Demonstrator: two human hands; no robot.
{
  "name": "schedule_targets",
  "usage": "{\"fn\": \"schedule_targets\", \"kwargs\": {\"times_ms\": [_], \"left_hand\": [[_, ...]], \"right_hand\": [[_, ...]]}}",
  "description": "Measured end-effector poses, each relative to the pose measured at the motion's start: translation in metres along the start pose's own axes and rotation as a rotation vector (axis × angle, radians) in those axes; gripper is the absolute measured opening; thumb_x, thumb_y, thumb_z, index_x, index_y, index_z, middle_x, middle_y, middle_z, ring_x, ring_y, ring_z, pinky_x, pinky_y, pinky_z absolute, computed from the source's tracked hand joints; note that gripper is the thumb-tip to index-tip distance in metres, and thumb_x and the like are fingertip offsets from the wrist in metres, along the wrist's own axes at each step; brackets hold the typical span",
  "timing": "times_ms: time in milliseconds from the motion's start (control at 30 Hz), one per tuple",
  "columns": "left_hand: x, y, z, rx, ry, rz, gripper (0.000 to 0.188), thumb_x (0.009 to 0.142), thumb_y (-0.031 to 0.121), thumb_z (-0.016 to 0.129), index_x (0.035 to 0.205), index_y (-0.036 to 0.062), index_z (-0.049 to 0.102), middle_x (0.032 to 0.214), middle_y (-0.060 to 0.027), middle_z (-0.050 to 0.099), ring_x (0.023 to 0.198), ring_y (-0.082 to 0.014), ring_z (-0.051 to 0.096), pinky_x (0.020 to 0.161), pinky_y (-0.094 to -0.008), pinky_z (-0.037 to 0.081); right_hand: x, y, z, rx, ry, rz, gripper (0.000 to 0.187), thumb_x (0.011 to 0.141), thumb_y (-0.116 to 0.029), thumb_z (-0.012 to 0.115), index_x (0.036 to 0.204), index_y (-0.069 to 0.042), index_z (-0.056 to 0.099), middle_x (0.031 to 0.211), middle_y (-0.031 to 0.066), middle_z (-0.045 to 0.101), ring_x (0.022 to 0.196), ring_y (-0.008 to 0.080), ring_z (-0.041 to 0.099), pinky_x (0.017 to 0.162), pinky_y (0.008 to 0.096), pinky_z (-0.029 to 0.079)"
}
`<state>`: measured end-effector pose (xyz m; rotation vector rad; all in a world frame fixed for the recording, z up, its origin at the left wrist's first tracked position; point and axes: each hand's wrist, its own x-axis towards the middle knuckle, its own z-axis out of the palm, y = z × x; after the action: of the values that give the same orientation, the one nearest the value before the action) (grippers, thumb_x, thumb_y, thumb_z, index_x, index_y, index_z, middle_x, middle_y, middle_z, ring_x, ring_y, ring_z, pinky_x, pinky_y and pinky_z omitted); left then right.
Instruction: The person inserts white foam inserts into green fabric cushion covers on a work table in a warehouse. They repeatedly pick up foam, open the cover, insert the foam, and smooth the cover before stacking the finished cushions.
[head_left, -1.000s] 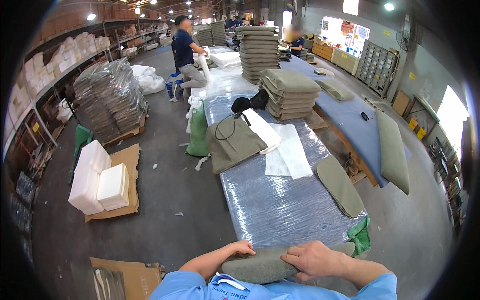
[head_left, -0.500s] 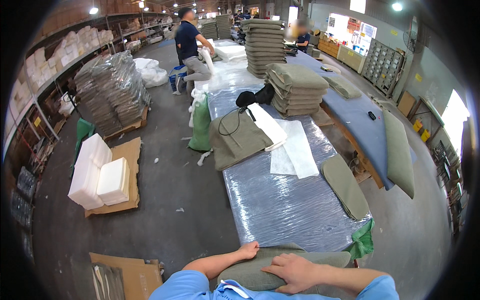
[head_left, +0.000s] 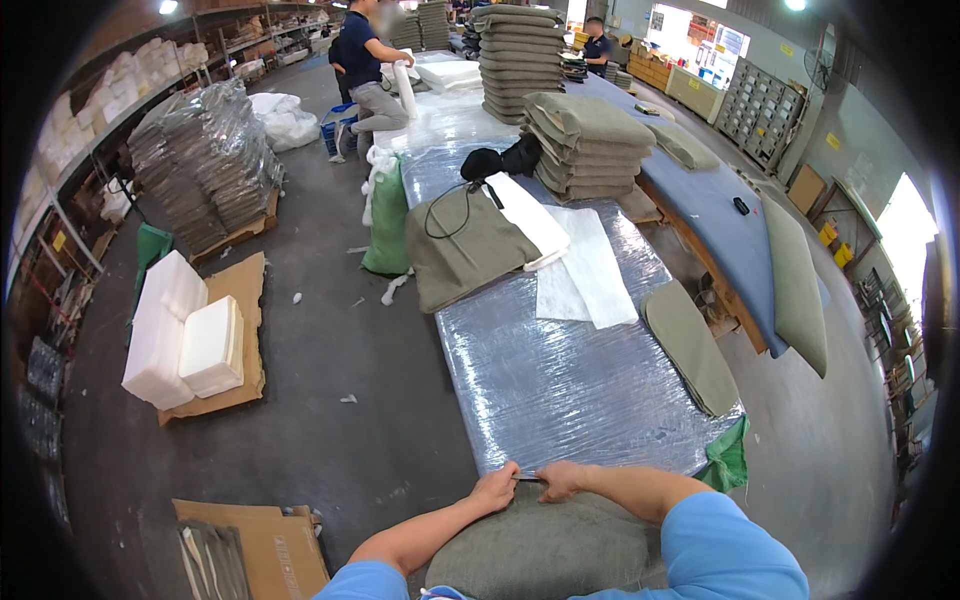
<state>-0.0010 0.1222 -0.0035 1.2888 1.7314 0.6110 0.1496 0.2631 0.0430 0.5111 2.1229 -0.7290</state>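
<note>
A grey-green cushion lies against my body at the near end of the plastic-wrapped table. At its far edge, my left hand pinches the fabric with thumb and fingers closed. My right hand is closed on the same edge, a short gap to the right. Whether a zipper or just a seam lies between the fingers is too small to tell. Further up the table are a folded grey-green cover, white sheets and a flat grey-green cushion piece.
Stacked cushions stand farther up the table. A blue-topped table runs along the right, with a long cushion at its edge. White foam blocks sit on cardboard on the left floor. Two people work at the back.
Both hands have moved to the cushion's far edge and come closer together. My right hand, earlier spread on top of the cushion, now grips that edge. The cushion has turned, showing a broad face.
</note>
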Motion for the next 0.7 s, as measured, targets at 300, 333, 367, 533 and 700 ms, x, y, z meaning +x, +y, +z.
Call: {"fn": "schedule_targets", "kwargs": {"times_ms": [300,333,367,533,700], "left_hand": [[-0.005,0.004,0.011,0.219,-0.23,-0.133,0.039,0.096,0.044,0.061,0.12,0.0124,0.065,0.11,-0.02,0.072,0.109,-0.0421,0.066,0.091,-0.0517,0.052],[-0.007,0.006,0.014,0.226,-0.256,-0.158,0.041,0.096,0.046,0.062,0.119,0.0127,0.067,0.111,-0.0193,0.072,0.11,-0.0414,0.066,0.092,-0.0513,0.052],[-0.012,0.008,0.018,0.219,-0.181,-0.163,0.037,0.096,0.043,0.062,0.114,0.0108,0.068,0.111,-0.0198,0.072,0.11,-0.042,0.066,0.09,-0.0527,0.052],[-0.024,-0.004,0.035,0.26,0.011,-0.076,0.025,0.095,0.029,0.058,0.107,0.0083,0.063,0.104,-0.0207,0.071,0.103,-0.0425,0.066,0.084,-0.0556,0.051],[-0.023,-0.007,0.04,0.336,0.07,0.005,0.018,0.094,0.021,0.051,0.105,0.0089,0.06,0.095,-0.0237,0.071,0.093,-0.045,0.068,0.08,-0.0575,0.051]], "right_hand": [[0.007,0.021,0.046,0.302,0.29,0.055,0.045,0.098,-0.045,0.06,0.125,-0.009,0.064,0.119,0.0217,0.069,0.116,0.0402,0.063,0.097,0.049,0.05],[0.007,0.021,0.049,0.324,0.263,0.034,0.046,0.098,-0.045,0.059,0.125,-0.008,0.065,0.119,0.0229,0.069,0.116,0.0408,0.063,0.098,0.049,0.049],[0.008,0.024,0.048,0.253,0.197,0.038,0.046,0.098,-0.046,0.058,0.125,-0.009,0.066,0.12,0.0231,0.068,0.118,0.0406,0.063,0.099,0.0489,0.049],[0.022,0.024,0.053,0.07,0.138,0.002,0.049,0.099,-0.047,0.056,0.127,-0.009,0.068,0.126,0.023,0.066,0.122,0.0393,0.061,0.1,0.048,0.049],[0.012,0.022,0.081,0.157,0.388,0.019,0.036,0.095,-0.028,0.054,0.122,-0.007,0.066,0.115,0.0223,0.07,0.11,0.042,0.066,0.093,0.0515,0.052]]}}
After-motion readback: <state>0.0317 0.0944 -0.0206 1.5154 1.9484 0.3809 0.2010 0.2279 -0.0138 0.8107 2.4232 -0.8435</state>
